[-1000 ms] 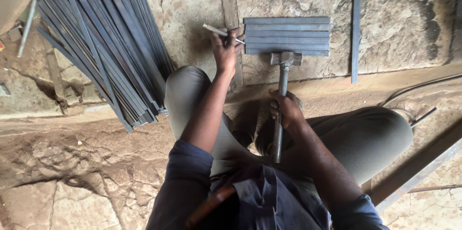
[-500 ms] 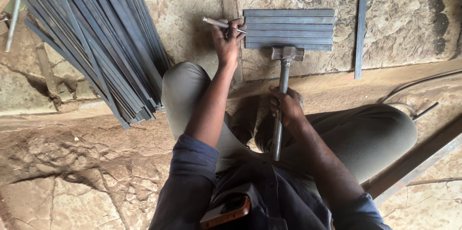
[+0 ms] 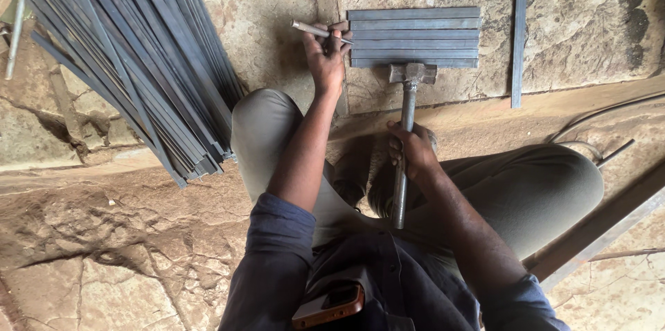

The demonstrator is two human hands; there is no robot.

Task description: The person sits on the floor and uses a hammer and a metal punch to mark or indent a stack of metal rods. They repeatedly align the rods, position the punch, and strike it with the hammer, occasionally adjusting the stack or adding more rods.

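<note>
Bare stone floor (image 3: pixel 277 5) open between big heap of long grey metal strips (image 3: pixel 131 61) and short row of flat grey steel bars (image 3: pixel 413 38). Lone grey bar (image 3: pixel 518 36) blocks right side. Bent knees crowd near edge; steel-headed hammer (image 3: pixel 409 95) lies across approach.

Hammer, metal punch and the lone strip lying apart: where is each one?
hammer (image 3: pixel 411 73), head view, on its steel head resting on the stacked strips.
metal punch (image 3: pixel 310 28), head view, on the shaft left of the left hand's fingers.
lone strip (image 3: pixel 519 33), head view, mid-length.
</note>
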